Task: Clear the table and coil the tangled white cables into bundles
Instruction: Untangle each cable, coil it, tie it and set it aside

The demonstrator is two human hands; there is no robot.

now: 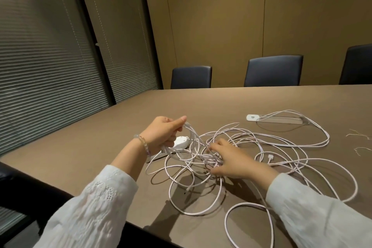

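**Hands in the cable tangle**

The left hand (pixel 164 134) grips a few gathered loops of thin white braided cable (pixel 261 159), lifted above the brown matte table (pixel 100 147). Right of it, the tangle sprawls loose across the table; the right hand (pixel 231 160) rests on its middle, fingers curled into the strands.

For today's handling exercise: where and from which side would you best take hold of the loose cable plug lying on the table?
Pinch the cable plug by its flat white body, coming from above; it lies flat with bare table just around it, right of the right hand.
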